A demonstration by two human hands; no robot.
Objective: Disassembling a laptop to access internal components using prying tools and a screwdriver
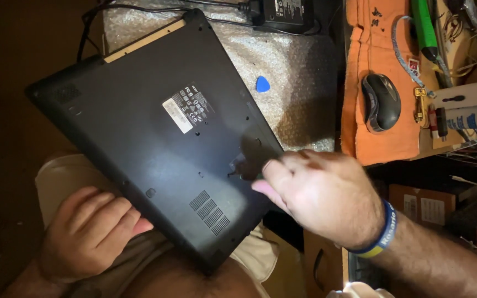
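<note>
A black laptop [155, 138] lies upside down, tilted, resting partly on my lap and partly on a sheet of bubble wrap [293, 77]. My left hand [86, 232] is curled under the laptop's near left edge, holding it up. My right hand [316, 193], with a blue and yellow wristband, hovers over the laptop's right edge with its fingers closed around a small dark tool that has a green bit; the tool is mostly hidden. A white label sits in the middle of the laptop's base.
A blue triangular pick [262, 84] lies on the bubble wrap. A power adapter [285, 14] with cables sits at the top. At right, an orange cloth [371, 83] carries a black mouse [382, 102], a green-handled tool [426, 30] and clutter.
</note>
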